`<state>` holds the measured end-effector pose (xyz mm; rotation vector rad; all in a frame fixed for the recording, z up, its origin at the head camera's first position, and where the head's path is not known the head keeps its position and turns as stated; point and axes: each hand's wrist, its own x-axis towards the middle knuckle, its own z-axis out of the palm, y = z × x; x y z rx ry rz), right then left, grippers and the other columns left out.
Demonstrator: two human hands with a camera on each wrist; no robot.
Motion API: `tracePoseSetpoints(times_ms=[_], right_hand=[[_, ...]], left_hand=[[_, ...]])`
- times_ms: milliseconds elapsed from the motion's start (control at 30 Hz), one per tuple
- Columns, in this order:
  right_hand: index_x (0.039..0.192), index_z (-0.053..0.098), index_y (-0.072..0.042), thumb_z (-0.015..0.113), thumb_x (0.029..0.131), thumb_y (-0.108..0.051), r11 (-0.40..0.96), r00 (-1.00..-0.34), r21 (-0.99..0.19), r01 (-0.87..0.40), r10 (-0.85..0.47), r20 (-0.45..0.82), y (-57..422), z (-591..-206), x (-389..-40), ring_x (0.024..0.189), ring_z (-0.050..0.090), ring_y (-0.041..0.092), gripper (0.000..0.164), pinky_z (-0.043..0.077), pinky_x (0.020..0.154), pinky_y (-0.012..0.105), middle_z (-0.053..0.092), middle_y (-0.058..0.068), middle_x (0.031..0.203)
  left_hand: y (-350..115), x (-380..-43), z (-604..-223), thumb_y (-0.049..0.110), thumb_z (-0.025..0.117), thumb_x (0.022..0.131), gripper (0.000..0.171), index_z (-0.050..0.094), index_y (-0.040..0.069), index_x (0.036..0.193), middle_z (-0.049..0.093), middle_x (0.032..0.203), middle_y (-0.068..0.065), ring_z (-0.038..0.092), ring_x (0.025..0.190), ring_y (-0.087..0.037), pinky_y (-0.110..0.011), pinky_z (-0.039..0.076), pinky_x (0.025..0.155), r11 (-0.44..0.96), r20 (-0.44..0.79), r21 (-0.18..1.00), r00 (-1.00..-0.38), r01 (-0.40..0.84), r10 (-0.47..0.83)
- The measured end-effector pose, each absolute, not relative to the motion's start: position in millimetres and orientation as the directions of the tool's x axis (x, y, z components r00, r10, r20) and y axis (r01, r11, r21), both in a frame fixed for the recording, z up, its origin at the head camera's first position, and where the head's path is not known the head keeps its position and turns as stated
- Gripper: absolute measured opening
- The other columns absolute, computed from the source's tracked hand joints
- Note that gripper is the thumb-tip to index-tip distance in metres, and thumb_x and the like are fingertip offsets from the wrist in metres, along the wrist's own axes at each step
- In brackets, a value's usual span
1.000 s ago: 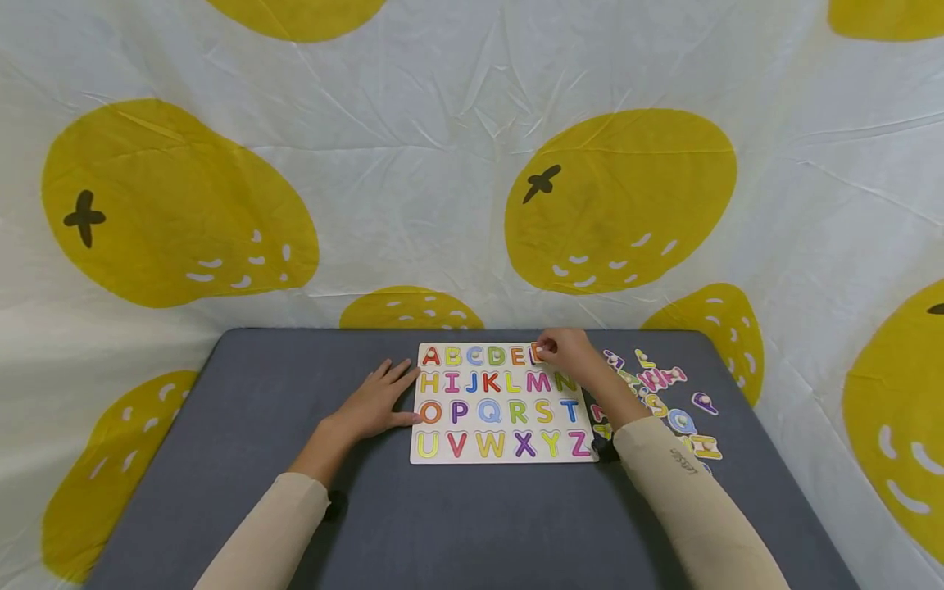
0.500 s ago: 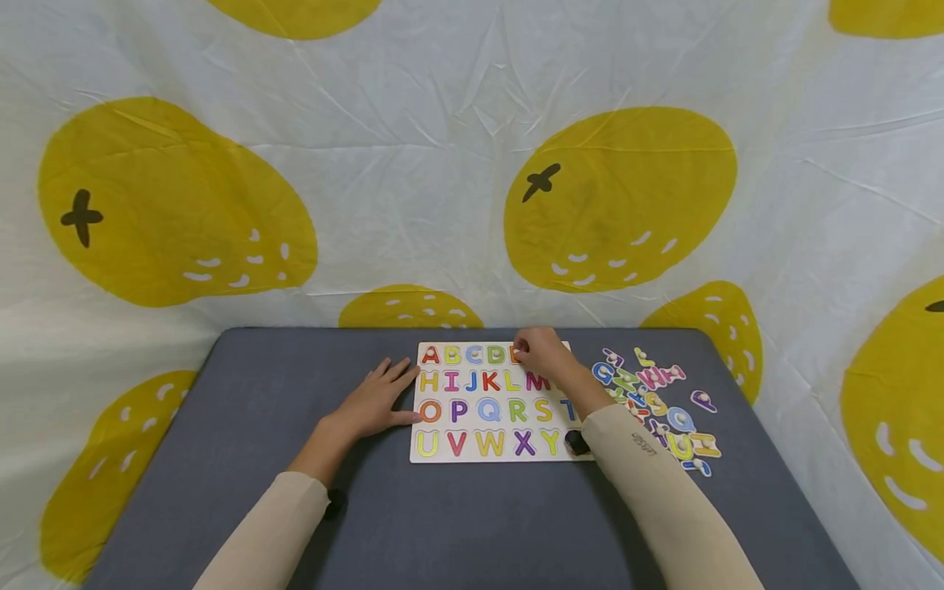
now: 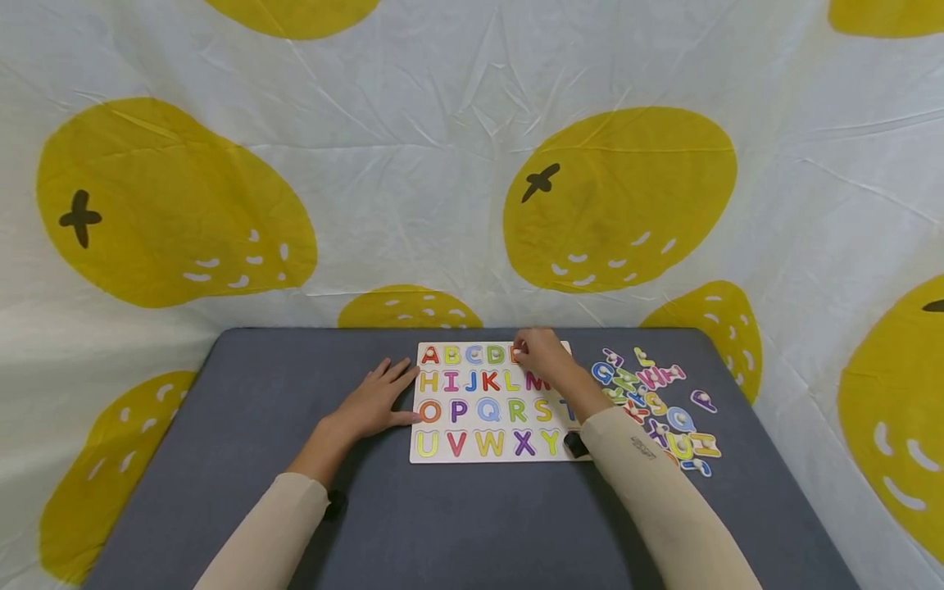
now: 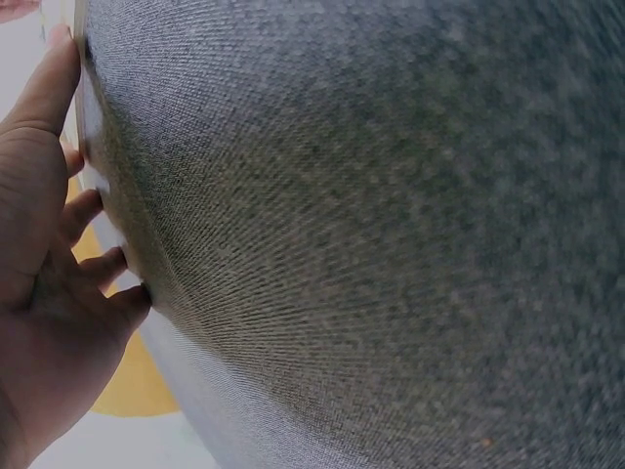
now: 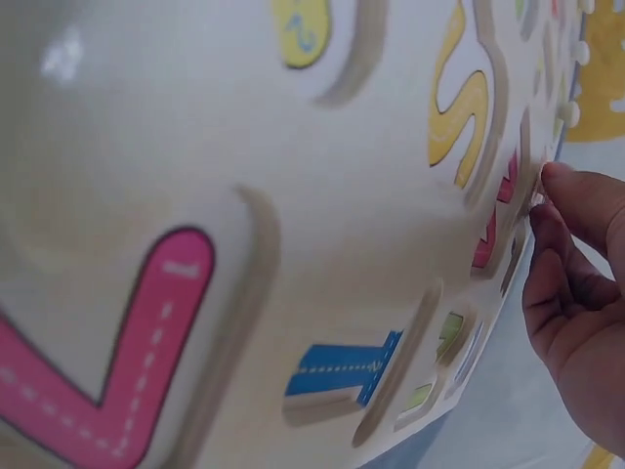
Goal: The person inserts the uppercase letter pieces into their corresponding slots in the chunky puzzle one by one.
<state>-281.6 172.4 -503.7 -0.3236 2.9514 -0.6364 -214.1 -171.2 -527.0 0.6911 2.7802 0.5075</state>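
A white alphabet puzzle board (image 3: 501, 457) lies on the table, its recesses printed with colourful letters. Knobbed pieces sit in A to D, such as the red A piece (image 3: 431, 355). My right hand (image 3: 547, 360) is at the E recess in the top row, thumb and forefinger pinching an orange-red letter piece (image 3: 515, 354), mostly hidden by the fingers. In the right wrist view the pinching fingertips (image 5: 555, 176) are right at the board's far part. My left hand (image 3: 374, 401) lies spread at the board's left edge, fingers straight, thumb (image 4: 49, 88) touching the edge.
Right of the board lies a heap of loose knobbed letter pieces (image 3: 652, 401), several overlapping. A purple P piece (image 3: 704, 400) lies apart to its right. The dark grey table (image 3: 472, 524) ends at a white curtain (image 3: 413, 229) with yellow fruit shapes.
My right hand has moved left along the top row with the letter piece, from beside the E recess onto it, then stayed there. The left hand has not moved.
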Motion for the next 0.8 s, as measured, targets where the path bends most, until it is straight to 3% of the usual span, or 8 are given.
tracePoseSetpoints(times_ms=[333, 533, 800], right_hand=[[0.114, 0.072, -0.001, 0.069, 0.100, -0.015, 0.835, -0.979, -0.520, -0.179, -0.201, 0.015, 219, -492, -270, 0.084, 0.061, 0.024, 0.020, 0.053, 0.076, 0.039, 0.070, 0.011, 0.096], [0.114, 0.071, -0.002, 0.070, 0.100, -0.016, 0.843, -0.987, -0.515, -0.157, -0.152, 0.052, 273, -493, -263, 0.085, 0.059, 0.025, 0.020, 0.051, 0.075, 0.040, 0.068, 0.011, 0.096], [0.108, 0.072, 0.001, 0.070, 0.099, -0.018, 0.883, -0.995, -0.459, -0.101, -0.086, 0.054, 327, -496, -257, 0.087, 0.062, 0.032, 0.021, 0.050, 0.081, 0.050, 0.070, 0.015, 0.092]], left_hand=[[-171, -214, -527, 0.058, 0.072, 0.091, 0.093, 0.031, 0.017, 0.164, 0.025, 0.171, -0.014, 0.015, 0.158, -0.047, -0.067, 0.020, 0.123, 0.832, -0.141, 0.379, -0.863, 0.405, 0.485], [-170, -214, -525, 0.057, 0.072, 0.091, 0.094, 0.030, 0.016, 0.164, 0.025, 0.171, -0.014, 0.014, 0.158, -0.047, -0.067, 0.020, 0.123, 0.834, -0.148, 0.375, -0.862, 0.405, 0.485], [-170, -213, -524, 0.058, 0.071, 0.091, 0.094, 0.030, 0.016, 0.165, 0.025, 0.171, -0.014, 0.014, 0.158, -0.047, -0.067, 0.019, 0.124, 0.837, -0.149, 0.369, -0.863, 0.404, 0.483]])
